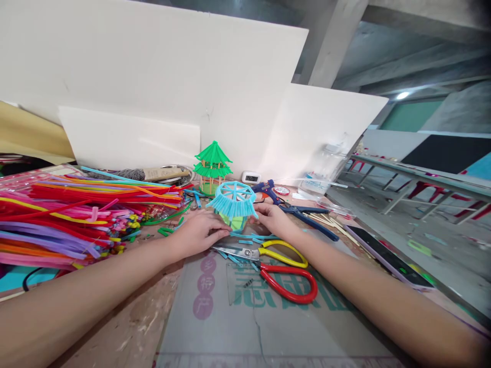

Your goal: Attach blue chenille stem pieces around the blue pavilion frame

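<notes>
A small blue pipe-cleaner roof (233,198) with a fringe sits on a green base between my hands. My left hand (199,232) rests on the table at its left, fingers curled toward the base and touching it. My right hand (271,217) closes on the model's right side. Scissors with one yellow and one red handle (282,271) lie just in front of my hands, with several cut blue bits (249,239) around them. A finished green pagoda model (212,166) stands behind.
A big heap of coloured pipe cleaners (69,214) fills the left of the table. A blue glue gun (268,190) and blue-handled pliers (310,219) lie at the right, a phone (387,258) near the right edge. White boards (153,76) stand behind.
</notes>
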Demonstrator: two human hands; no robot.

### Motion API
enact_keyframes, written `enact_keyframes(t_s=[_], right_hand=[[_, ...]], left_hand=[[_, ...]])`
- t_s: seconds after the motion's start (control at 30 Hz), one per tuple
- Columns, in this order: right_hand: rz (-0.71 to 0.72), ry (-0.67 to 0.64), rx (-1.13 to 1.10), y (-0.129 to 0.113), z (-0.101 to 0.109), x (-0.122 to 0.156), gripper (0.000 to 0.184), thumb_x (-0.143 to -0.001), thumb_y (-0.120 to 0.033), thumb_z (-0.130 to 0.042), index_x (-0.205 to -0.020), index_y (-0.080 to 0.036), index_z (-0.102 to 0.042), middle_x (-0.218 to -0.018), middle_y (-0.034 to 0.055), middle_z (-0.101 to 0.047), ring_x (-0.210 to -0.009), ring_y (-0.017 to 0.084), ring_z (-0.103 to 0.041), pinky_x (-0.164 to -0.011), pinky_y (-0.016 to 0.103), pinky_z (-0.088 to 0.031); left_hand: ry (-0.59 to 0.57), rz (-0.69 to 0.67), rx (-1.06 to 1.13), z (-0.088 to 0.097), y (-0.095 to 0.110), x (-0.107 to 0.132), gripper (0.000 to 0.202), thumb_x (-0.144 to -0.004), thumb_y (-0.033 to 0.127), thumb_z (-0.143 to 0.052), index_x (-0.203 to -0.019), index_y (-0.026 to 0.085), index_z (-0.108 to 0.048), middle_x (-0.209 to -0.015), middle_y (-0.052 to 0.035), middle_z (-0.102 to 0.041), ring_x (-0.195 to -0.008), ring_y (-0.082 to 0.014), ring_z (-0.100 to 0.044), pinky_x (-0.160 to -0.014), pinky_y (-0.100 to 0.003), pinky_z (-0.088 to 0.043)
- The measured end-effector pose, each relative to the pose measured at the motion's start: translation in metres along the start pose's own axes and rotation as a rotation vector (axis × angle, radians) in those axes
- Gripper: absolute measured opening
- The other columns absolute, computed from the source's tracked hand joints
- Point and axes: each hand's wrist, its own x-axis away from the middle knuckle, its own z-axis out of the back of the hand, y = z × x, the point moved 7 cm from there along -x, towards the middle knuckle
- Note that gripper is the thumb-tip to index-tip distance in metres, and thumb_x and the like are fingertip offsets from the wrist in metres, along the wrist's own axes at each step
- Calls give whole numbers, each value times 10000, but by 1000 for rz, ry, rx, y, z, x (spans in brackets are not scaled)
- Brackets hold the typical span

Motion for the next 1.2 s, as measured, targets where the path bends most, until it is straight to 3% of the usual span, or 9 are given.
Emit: enact_keyframes(t_s=[0.2, 0.4, 0.5, 0.6, 0.73, 0.83, 1.2], right_hand=[[24, 1, 26, 1, -1, 1, 284, -851, -407, -539, -685, -183, -597, -657, 11, -599, -623, 149, -535, -596, 268, -419], [35, 44, 71, 3, 4, 4, 252, -861, -311, -522, -650, -186, -581, -643, 14, -605, -625, 157, -542, -605, 272, -410], [50, 52, 95, 1, 6, 4, 243, -853, -287, -538, -635, -189, -581, -643, 15, -612, -650, 165, -555, -627, 276, -412], [55, 52, 107, -1, 6, 4, 251, -864, -300, -539, -643, -190, -584, -652, 17, -622, -666, 171, -568, -647, 281, -422], [55, 42, 112, -1, 5, 4, 252, -876, -296, -522, -657, -189, -583, -674, 23, -643, -673, 174, -581, -668, 289, -435], [58, 37, 112, 0, 4, 4, 242, -879, -291, -515, -671, -187, -581, -696, 25, -657, -691, 176, -592, -684, 291, -442], [40, 33, 97, 8, 3, 3, 270, -884, -331, -516, -665, -188, -586, -672, 17, -632, -659, 169, -572, -660, 288, -440]], left_hand=[[12, 52, -25, 3, -1, 0, 309, -967, 349, -444, -950, 205, -716, -947, -48, -723, -927, -186, -630, -837, -306, -443], [-19, 395, -83, 22, -39, -1, 404, -970, 409, -345, -822, 196, -654, -805, -40, -695, -738, -199, -628, -645, -292, -431], [94, 461, -77, 44, -48, -2, 281, -920, 392, -442, -978, 200, -639, -840, -19, -697, -721, -192, -627, -636, -291, -445], [237, 350, -137, 64, -38, -3, 279, -868, 318, -530, -1112, 198, -591, -944, -30, -693, -819, -194, -640, -722, -309, -488], [211, 32, -381, 67, -11, -5, 204, -878, 256, -545, -1059, 174, -588, -1054, -85, -668, -1011, -234, -617, -896, -379, -480], [215, -116, -508, 65, -2, -1, 213, -912, 295, -556, -1080, 167, -584, -1082, -94, -662, -1047, -239, -602, -930, -390, -467], [247, -147, -595, 66, -1, 0, 217, -959, 317, -499, -1057, 195, -650, -1046, -69, -689, -1039, -227, -599, -896, -383, -455]])
